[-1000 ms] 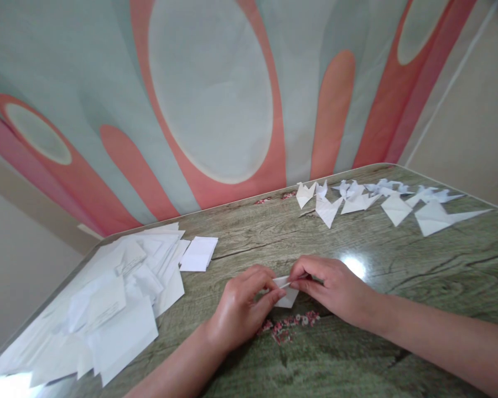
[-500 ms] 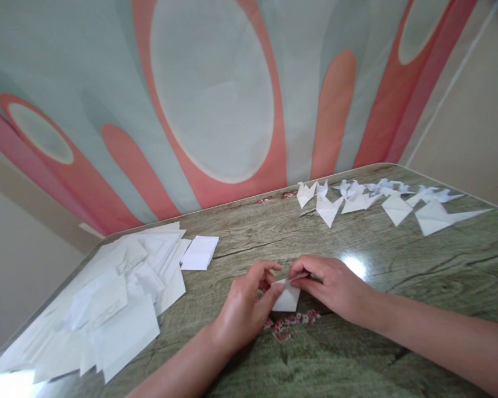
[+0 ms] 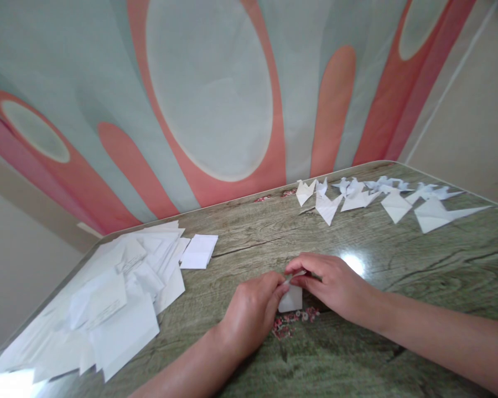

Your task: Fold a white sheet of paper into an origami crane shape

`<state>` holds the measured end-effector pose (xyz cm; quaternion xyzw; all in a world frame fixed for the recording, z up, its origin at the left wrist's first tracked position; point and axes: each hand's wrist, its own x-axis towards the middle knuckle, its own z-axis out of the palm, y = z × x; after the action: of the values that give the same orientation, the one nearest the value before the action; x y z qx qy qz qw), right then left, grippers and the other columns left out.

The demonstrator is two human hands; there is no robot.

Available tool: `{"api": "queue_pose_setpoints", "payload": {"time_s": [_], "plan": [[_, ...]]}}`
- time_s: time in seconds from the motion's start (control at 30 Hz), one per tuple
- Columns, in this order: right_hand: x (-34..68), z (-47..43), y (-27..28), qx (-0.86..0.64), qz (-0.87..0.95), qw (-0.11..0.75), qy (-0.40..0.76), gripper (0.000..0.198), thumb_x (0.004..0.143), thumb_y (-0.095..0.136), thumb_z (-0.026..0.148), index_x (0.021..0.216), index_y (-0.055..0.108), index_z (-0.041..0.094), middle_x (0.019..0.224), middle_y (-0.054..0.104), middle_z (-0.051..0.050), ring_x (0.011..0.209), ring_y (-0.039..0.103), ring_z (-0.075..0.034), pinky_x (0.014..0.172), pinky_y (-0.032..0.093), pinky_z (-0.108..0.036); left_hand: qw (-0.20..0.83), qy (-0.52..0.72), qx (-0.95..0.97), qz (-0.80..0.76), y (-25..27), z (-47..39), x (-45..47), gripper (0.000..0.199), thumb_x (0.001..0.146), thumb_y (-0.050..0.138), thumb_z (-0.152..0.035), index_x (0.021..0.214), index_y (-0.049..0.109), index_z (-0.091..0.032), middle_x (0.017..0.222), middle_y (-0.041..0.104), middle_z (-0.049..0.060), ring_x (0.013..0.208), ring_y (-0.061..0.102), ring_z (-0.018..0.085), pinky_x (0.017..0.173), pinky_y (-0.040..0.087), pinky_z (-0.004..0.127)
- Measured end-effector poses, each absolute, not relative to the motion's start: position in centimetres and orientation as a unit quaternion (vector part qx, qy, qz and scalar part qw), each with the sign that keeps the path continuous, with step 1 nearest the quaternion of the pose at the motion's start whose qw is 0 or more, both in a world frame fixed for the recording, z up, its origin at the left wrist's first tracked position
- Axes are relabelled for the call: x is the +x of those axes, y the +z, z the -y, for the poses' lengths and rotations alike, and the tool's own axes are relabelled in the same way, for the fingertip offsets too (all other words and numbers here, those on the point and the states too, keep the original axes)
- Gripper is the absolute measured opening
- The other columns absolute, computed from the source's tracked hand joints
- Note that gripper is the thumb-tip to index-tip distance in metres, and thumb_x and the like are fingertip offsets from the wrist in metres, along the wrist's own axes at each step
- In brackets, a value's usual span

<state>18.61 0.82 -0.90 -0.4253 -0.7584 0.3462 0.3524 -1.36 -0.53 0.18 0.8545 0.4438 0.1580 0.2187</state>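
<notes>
Both of my hands meet over a small folded white paper (image 3: 291, 299) lying on the green wood-grain table (image 3: 398, 260). My left hand (image 3: 253, 310) pinches the paper's left edge with its fingertips curled in. My right hand (image 3: 330, 284) pinches the top of the paper from the right, thumb and forefinger together. Only the paper's lower corner shows below the fingers.
A loose heap of white paper sheets (image 3: 108, 298) covers the table's left end, with one small stack (image 3: 199, 251) beside it. Several folded white paper birds (image 3: 382, 199) line the far right edge. A patch of small pink flowers (image 3: 292, 320) is printed on the table under my hands. A patterned wall rises behind.
My left hand has closed in on the paper and curled its fingers over the left edge. The paper now hangs squarer beneath the fingers. My right hand has barely moved.
</notes>
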Motion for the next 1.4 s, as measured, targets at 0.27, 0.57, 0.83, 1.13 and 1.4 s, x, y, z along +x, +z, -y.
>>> {"api": "queue_pose_setpoints", "payload": {"time_s": [0.27, 0.57, 0.83, 1.13, 1.4], "plan": [[19.0, -1.7, -0.6, -0.492, 0.658, 0.286, 0.494, 0.017, 0.077, 0.068, 0.035, 0.074, 0.066, 0.019, 0.065, 0.063, 0.002, 0.061, 0.055, -0.013, 0.054, 0.037, -0.023, 0.278, 0.151, 0.827, -0.465, 0.5, 0.4, -1.1, 0.030, 0.099, 0.034, -0.030, 0.084, 0.057, -0.019, 0.072, 0.060, 0.000, 0.065, 0.055, 0.013, 0.060, 0.039, 0.022], [19.2, -1.7, -0.4, -0.500, 0.629, 0.313, 0.506, 0.024, 0.079, 0.065, 0.040, 0.071, 0.064, 0.018, 0.065, 0.061, 0.002, 0.062, 0.052, -0.013, 0.057, 0.038, -0.024, 0.281, 0.106, 0.827, -0.476, 0.0, 0.9, -0.3, 0.015, 0.094, 0.040, -0.023, 0.079, 0.044, -0.022, 0.069, 0.058, 0.000, 0.062, 0.057, 0.016, 0.056, 0.035, 0.024], [18.6, -0.9, -0.1, -0.476, 0.661, 0.334, 0.474, 0.024, 0.087, 0.056, 0.042, 0.086, 0.065, 0.020, 0.079, 0.066, 0.000, 0.074, 0.058, -0.016, 0.064, 0.041, -0.026, 0.348, 0.218, 0.756, -0.510, -0.2, 0.5, -0.1, 0.029, 0.097, 0.035, -0.035, 0.072, 0.040, -0.021, 0.061, 0.049, -0.003, 0.053, 0.048, 0.013, 0.052, 0.035, 0.023], [18.7, -1.2, -1.0, -0.473, 0.618, 0.329, 0.534, 0.026, 0.086, 0.056, 0.044, 0.080, 0.061, 0.019, 0.071, 0.064, 0.001, 0.064, 0.056, -0.014, 0.058, 0.039, -0.024, 0.597, 0.268, 0.599, -0.461, -0.5, 0.3, 0.3, 0.026, 0.093, 0.046, -0.041, 0.087, 0.049, -0.016, 0.068, 0.065, 0.002, 0.058, 0.063, 0.012, 0.053, 0.041, 0.020], [18.4, -0.9, -0.8, -0.478, 0.680, 0.317, 0.456, 0.015, 0.087, 0.056, 0.035, 0.083, 0.062, 0.021, 0.070, 0.063, 0.003, 0.066, 0.056, -0.014, 0.059, 0.039, -0.024, 0.544, 0.340, 0.584, -0.497, -0.7, -0.4, -0.4, 0.027, 0.082, 0.064, -0.040, 0.077, 0.055, -0.015, 0.064, 0.061, -0.001, 0.059, 0.059, 0.012, 0.056, 0.045, 0.022]]}}
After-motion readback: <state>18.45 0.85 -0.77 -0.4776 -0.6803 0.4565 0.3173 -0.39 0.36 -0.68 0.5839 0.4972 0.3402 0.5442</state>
